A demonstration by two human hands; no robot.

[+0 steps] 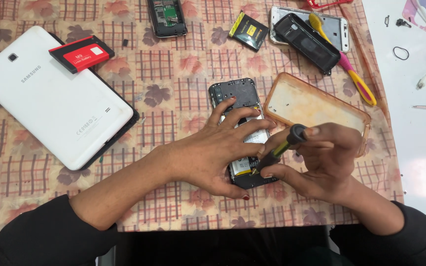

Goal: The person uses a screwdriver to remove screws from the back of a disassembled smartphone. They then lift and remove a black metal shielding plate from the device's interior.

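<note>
floral tablecloth [183, 69]; left hand [213, 152] splayed flat on opened phone [237, 98]; right hand [321, 157] pinching screwdriver [279, 148].

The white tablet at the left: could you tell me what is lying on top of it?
A red and black battery lies on the white tablet's upper right corner.

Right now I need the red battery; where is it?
In the head view, the red battery lies far left, on the white tablet's top corner, well away from both hands.

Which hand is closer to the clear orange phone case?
Right. The right hand, holding a screwdriver, overlaps the phone case at its near edge; the left hand lies on the opened phone, left of it.
</note>
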